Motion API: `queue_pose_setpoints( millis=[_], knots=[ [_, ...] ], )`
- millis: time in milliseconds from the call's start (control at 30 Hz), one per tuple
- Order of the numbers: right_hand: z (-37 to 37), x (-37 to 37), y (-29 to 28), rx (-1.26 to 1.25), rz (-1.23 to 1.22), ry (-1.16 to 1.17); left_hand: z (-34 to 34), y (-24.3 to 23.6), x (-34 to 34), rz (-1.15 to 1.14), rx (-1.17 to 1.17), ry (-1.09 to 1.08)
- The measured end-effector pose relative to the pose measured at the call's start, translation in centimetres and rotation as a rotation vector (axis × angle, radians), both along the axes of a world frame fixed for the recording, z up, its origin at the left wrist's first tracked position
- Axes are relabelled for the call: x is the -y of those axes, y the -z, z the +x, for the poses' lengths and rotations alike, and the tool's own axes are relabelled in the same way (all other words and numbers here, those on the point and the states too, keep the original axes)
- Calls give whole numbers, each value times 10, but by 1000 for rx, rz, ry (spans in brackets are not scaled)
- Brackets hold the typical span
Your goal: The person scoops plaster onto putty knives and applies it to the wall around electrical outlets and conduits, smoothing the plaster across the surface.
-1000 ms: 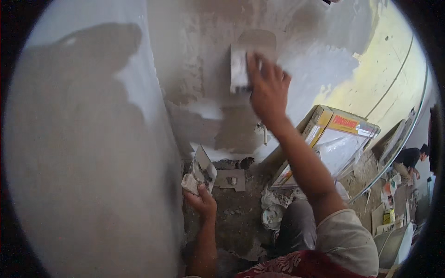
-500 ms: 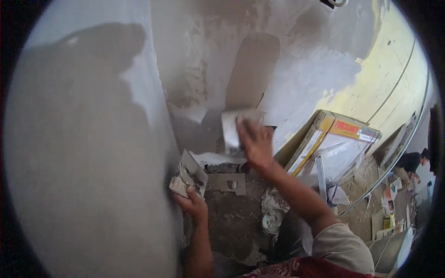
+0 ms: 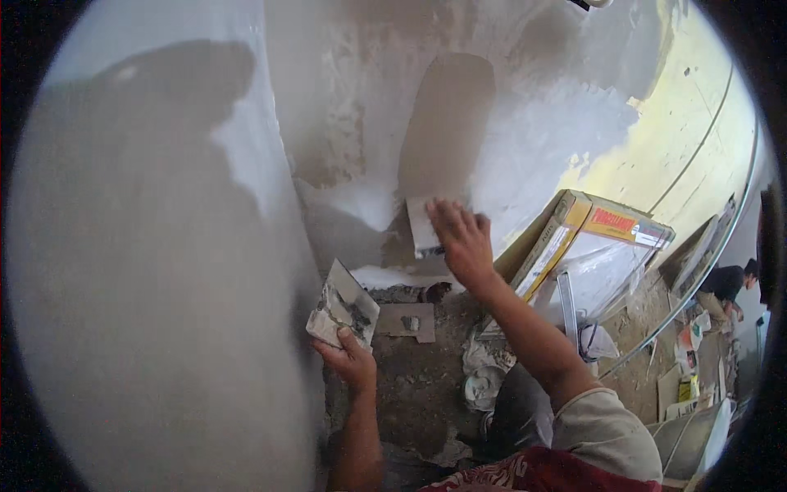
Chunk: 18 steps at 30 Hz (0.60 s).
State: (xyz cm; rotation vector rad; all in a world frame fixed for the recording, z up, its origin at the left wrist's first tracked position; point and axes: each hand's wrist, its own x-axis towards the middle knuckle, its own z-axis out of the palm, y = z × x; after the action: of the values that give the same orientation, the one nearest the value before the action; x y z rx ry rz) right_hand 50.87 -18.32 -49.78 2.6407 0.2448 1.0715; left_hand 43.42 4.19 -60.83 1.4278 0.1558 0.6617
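My right hand (image 3: 469, 250) presses a wide, flat scraper blade (image 3: 421, 228) against the low part of the wall, fingers lying over the blade; its grip is partly hidden. Above it runs a broad smooth band of wet grey plaster (image 3: 449, 115) on the paler wall (image 3: 533, 148). In my left hand (image 3: 351, 359), near the corner with the left wall (image 3: 164, 312), is a second wide scraper (image 3: 354, 297), tilted up and smeared with plaster. My left thumb lies across its near edge.
A flat rectangular plate (image 3: 395, 318) lies on the dirty floor below. To the right lean a large flat carton (image 3: 607, 220) and a metal bar (image 3: 567, 312). A plaster-smeared tub (image 3: 484, 387) stands by my leg. Another person (image 3: 725, 287) crouches far right among scattered debris.
My right hand and its scraper have shifted slightly right and down along the wall. The left hand's scraper has moved a little right and turned, showing more of its face.
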Motion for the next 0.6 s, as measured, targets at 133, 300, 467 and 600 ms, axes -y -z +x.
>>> queue_pose_setpoints(
  millis=[133,300,467,600],
  knots=[
    [-17,-10,-9,-143,15,-30,-2,4,-2,-42,-9,12],
    [-17,8,-121,180,55,-112,1,1,2,40,53,-52],
    [18,48,-146,379,-57,49,-1,-2,8,-112,6,42],
    [6,79,-20,72,-72,27,0,0,4,-45,10,-3]
  ],
)
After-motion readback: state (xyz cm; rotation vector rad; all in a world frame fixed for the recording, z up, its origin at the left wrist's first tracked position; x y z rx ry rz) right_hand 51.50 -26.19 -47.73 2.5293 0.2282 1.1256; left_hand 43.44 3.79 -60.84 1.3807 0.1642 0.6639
